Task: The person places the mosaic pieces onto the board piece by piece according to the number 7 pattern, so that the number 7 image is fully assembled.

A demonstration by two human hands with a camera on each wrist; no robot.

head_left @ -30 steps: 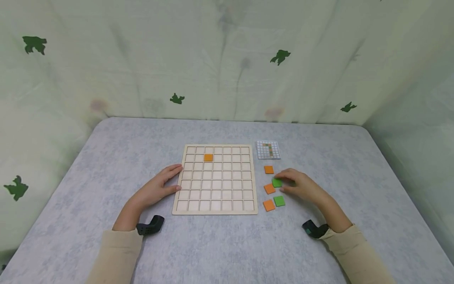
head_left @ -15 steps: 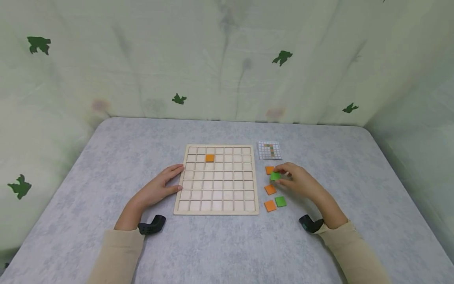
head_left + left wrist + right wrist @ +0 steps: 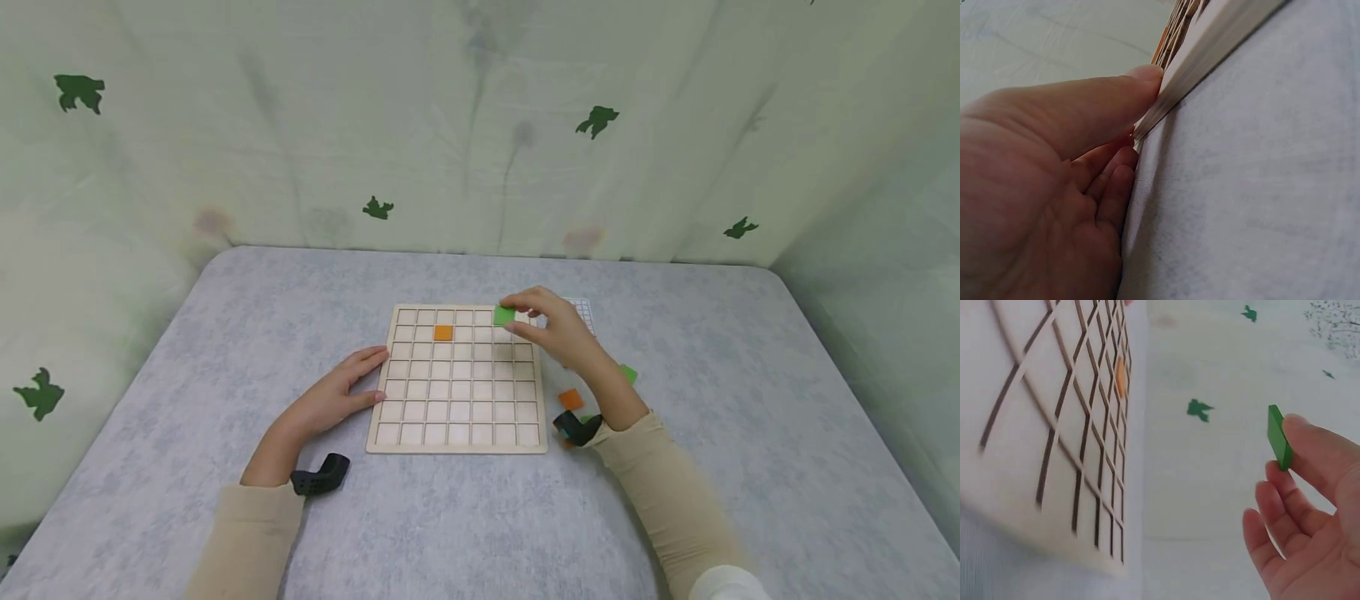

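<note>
A wooden grid board (image 3: 447, 389) lies on the table, an orange tile (image 3: 443, 333) set in its second row from the back. My left hand (image 3: 339, 389) rests against the board's left edge, thumb and fingers spread; in the left wrist view the thumb (image 3: 1104, 106) touches the board's side. Between thumb and fingertips my right hand (image 3: 555, 329) pinches a green square tile (image 3: 504, 316) over the far right part of the board. The right wrist view shows this green tile (image 3: 1277, 436) held by its edges, apart from the grid.
Right of the board lie an orange tile (image 3: 571, 399) and a green tile (image 3: 628, 372), with others partly hidden under the right wrist's black camera (image 3: 577, 428). A printed grid card (image 3: 582, 310) is half covered by the right hand. A pale curtain (image 3: 480, 125) stands behind the table.
My right hand has lifted the green tile from the loose tiles and carried it left and away from me, over the board. The left hand has stayed at the board's edge.
</note>
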